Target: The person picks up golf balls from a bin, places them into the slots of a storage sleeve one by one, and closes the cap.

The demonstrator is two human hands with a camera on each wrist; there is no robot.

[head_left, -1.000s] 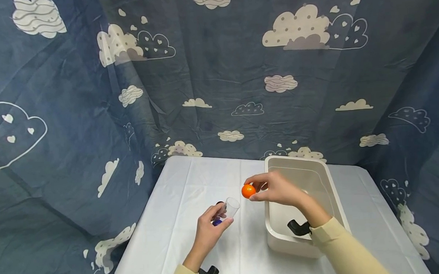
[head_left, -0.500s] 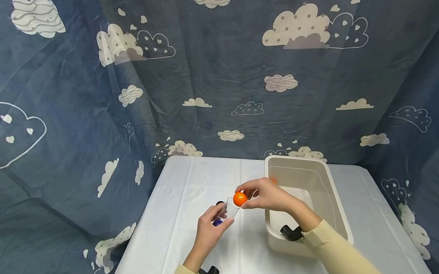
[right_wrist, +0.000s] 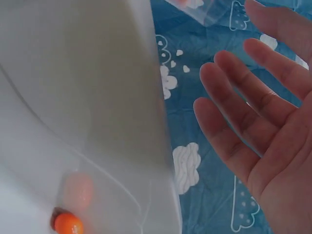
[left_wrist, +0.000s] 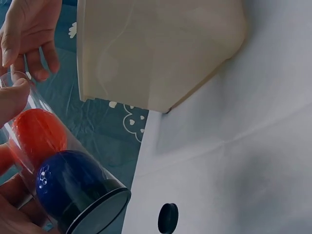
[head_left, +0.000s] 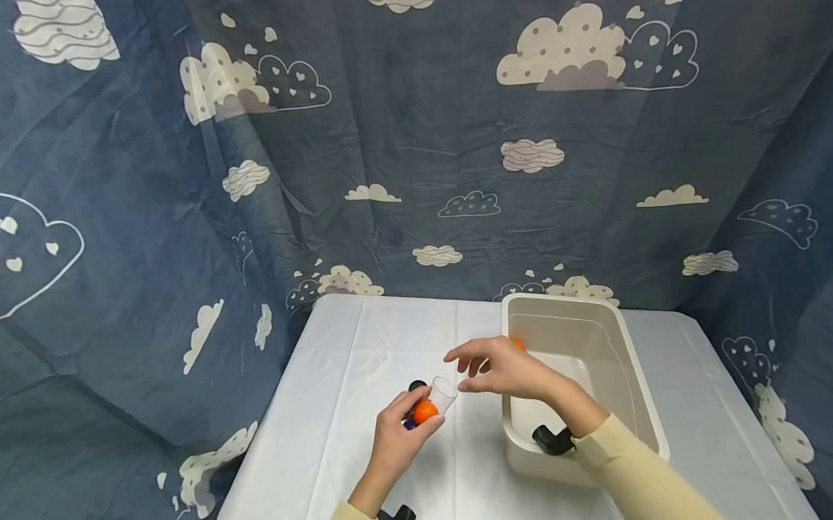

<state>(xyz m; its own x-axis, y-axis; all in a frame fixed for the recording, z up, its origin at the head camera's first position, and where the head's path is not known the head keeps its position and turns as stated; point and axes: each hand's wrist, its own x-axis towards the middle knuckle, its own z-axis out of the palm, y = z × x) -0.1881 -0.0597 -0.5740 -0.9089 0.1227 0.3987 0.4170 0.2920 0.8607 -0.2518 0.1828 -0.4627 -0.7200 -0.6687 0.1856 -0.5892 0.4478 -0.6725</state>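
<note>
My left hand (head_left: pixel 394 439) grips a clear plastic tube (head_left: pixel 445 390), tilted with its open mouth up toward the right. Inside, an orange ball (left_wrist: pixel 39 131) rests against a dark blue ball (left_wrist: pixel 73 183), which sits at the tube's dark-rimmed bottom end. My right hand (head_left: pixel 508 371) is beside the tube's mouth, holding nothing, its fingers loosely spread in the right wrist view. A small round black cap (left_wrist: pixel 168 218) lies on the white table below the tube.
A deep beige bin (head_left: pixel 641 374) stands on the white-covered table (head_left: pixel 351 371), right of the tube and beneath my right forearm. Another orange ball (right_wrist: pixel 69 224) lies inside it. A blue cloud-print cloth (head_left: pixel 411 136) hangs behind and at both sides.
My right hand has moved left to the tube's mouth and let go of the orange ball, which has dropped inside onto the blue one. My left hand has barely moved.
</note>
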